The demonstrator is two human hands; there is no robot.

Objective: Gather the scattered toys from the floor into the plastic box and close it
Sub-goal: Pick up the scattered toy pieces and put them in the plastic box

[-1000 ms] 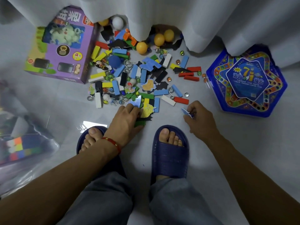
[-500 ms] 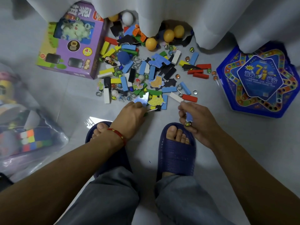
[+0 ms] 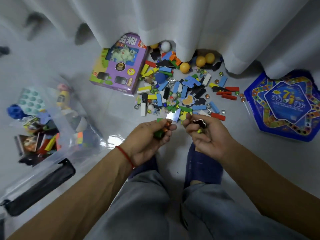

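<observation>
Both forearms reached forward and down from the bottom corners, hands side by side just short of the toy pile, above the floor and over the feet.

Left hand: back of hand up, rotated slightly inward, fingers curled around a clutch of small toys, a green piece and orange-brown marbles poking out between the fingertips. Red string bracelet on the wrist.

Right hand: palm turned up and toward the camera, fingers curled in, gripping a dark flat piece with a pale edge at the fingertips; one yellowish marble sat in the cupped palm.

Plastic box: clear, on the floor at the left, well apart from the hands, open, already holding mixed toys incl. a colour cube. Black bar, possibly its handle or latch, along the near edge; couldn't tell which.

Pile lay at the hem of the white curtain, between a purple carton on its left and a blue hexagonal game box on its right. Blocks, foam shapes, marbles, orange balls. Blue slipper visible under the right hand.
</observation>
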